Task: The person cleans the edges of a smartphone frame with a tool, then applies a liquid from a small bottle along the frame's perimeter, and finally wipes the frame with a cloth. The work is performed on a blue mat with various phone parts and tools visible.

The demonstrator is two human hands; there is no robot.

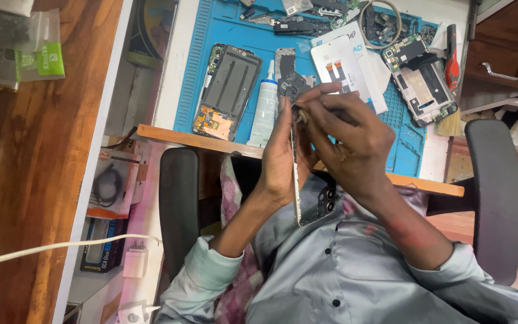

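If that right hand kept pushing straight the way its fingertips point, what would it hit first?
The right hand points left at the top edge of the phone the left hand holds upright. It would meet that edge first, and seems already touching it; depth is unclear.

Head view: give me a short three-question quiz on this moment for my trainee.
1. True or false: the left hand holds the opened phone edge-on, above the person's lap.
2. Where is the right hand working? A) at the phone's top edge B) on the white glue tube C) on the brush
3. Fill in: the black phone frame lies on the ____ work mat.

Key: 1 true; 2 A; 3 blue.
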